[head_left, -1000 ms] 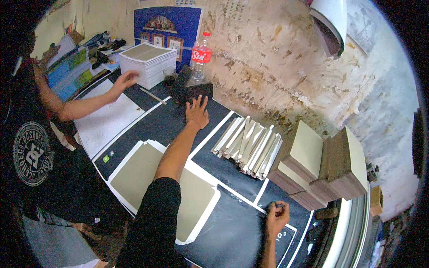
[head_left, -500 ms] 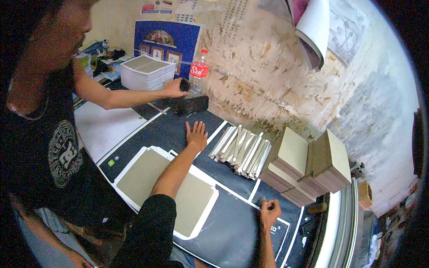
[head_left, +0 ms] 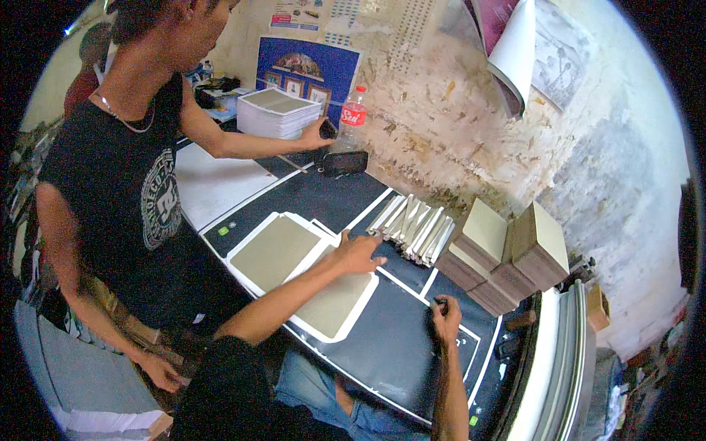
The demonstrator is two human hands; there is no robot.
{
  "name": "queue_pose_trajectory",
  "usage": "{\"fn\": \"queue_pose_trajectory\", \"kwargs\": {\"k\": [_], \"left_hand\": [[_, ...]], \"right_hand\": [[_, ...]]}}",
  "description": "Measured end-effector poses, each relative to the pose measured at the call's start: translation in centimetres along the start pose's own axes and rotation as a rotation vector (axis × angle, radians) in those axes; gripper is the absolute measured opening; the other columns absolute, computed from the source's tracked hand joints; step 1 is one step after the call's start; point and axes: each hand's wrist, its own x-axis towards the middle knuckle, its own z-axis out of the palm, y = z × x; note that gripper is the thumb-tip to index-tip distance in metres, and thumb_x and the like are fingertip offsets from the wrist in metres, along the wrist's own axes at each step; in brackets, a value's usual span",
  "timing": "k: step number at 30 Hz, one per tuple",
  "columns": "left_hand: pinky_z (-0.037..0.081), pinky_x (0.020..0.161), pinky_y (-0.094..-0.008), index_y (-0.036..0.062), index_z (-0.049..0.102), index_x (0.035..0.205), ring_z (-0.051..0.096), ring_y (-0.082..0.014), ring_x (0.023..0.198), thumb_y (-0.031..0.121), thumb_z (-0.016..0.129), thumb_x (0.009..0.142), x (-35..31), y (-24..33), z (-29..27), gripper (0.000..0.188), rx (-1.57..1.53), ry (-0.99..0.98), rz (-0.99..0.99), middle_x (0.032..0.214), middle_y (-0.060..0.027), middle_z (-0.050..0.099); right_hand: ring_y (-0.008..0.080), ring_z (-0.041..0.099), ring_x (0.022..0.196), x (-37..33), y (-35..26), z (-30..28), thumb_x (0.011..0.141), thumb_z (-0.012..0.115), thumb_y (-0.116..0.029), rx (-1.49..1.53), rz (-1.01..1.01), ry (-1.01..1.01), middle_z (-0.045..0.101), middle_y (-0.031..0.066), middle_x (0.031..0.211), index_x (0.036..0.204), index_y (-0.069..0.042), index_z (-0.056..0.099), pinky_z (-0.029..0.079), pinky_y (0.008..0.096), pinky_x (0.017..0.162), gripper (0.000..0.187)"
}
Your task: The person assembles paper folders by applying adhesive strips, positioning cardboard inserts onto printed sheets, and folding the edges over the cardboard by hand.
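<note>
My left hand (head_left: pixel 357 253) is open, fingers apart, over the upper edge of a grey board with a white border (head_left: pixel 334 305). A second white-bordered grey board (head_left: pixel 276 252) lies to its left, and both rest on a black sheet marked with white lines (head_left: pixel 412 353). My right hand (head_left: pixel 446 321) is closed in a pinch on the right part of the sheet, in front of the stacked boards. Something small and dark shows at its fingertips; its kind is unclear. A bundle of pale narrow strips (head_left: pixel 412 229) lies beyond my hands.
Stacks of grey-brown boards (head_left: pixel 540 246) stand at the right. A co-worker at the left reaches a hand (head_left: pixel 318 134) toward a clear bottle with a red cap (head_left: pixel 353 125), behind a dark box-shaped object (head_left: pixel 346 163). A tall stack of boards (head_left: pixel 276 121) sits nearby.
My left hand has drawn back from the far part of the black sheet to the near grey board. My right hand stays pinched nearby. The view has shifted, showing more of the co-worker.
</note>
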Motion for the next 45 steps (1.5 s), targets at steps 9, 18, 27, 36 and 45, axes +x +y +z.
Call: {"fn": "queue_pose_trajectory", "kwargs": {"k": [9, 18, 27, 36, 45], "left_hand": [[0.048, 0.06, -0.0455, 0.0027, 0.064, 0.088, 0.062, -0.0374, 0.067, 0.013, 0.066, 0.094, -30.1, 1.5, 6.1, 0.012, -0.398, 0.627, 0.04, 0.08, -0.0166, 0.066], [0.053, 0.074, -0.0444, 0.0056, 0.063, 0.088, 0.064, -0.0258, 0.075, 0.029, 0.065, 0.094, -55.8, -16.8, 24.0, 0.024, -0.401, -0.335, -0.726, 0.073, -0.0089, 0.059], [0.052, 0.081, -0.0431, 0.008, 0.061, 0.101, 0.062, -0.0273, 0.087, 0.025, 0.064, 0.096, -53.2, -25.2, -3.4, 0.018, -0.718, -0.625, -0.938, 0.088, -0.0101, 0.059], [0.052, 0.088, -0.0418, 0.0103, 0.059, 0.114, 0.061, -0.0287, 0.099, 0.022, 0.062, 0.098, -50.4, -30.5, -10.3, 0.02, -2.639, -0.333, -1.932, 0.103, -0.0113, 0.058], [0.052, 0.095, -0.0405, 0.0127, 0.057, 0.126, 0.059, -0.0301, 0.111, 0.018, 0.061, 0.1, -46.6, -29.1, -9.3, 0.027, -3.107, -0.301, -2.015, 0.117, -0.0125, 0.058]], "right_hand": [[0.0445, 0.041, 0.14, -8.7, -2.4, -0.8, 0.099, 0.061, -0.022, -0.503, -0.227, -0.197, 0.038, 0.0266, 0.154, 0.145, 0.003, 0.043, 0.032, 0.0473, 0.117, 0.055], [0.0426, 0.022, 0.151, -15.4, -3.3, -11.7, 0.1, 0.059, -0.027, -0.609, 0.006, -0.09, 0.023, 0.0271, 0.163, 0.155, 0.0, 0.028, 0.018, 0.0513, 0.123, 0.069], [0.0342, 0.022, 0.153, -14.7, -2.8, -8.0, 0.106, 0.039, -0.047, -0.737, 0.218, -0.111, 0.024, 0.0215, 0.165, 0.157, -0.002, 0.026, 0.016, 0.0488, 0.125, 0.07], [0.0418, 0.025, 0.15, -14.5, -3.5, -7.0, 0.106, 0.041, -0.047, -0.74, 0.235, -0.079, 0.019, 0.0259, 0.165, 0.155, 0.001, 0.028, 0.02, 0.0469, 0.124, 0.07], [0.0412, 0.033, 0.146, -13.4, -4.7, -6.3, 0.104, 0.046, -0.046, -0.758, 0.247, -0.077, 0.03, 0.0232, 0.161, 0.151, 0.0, 0.037, 0.026, 0.0475, 0.121, 0.066]]}}
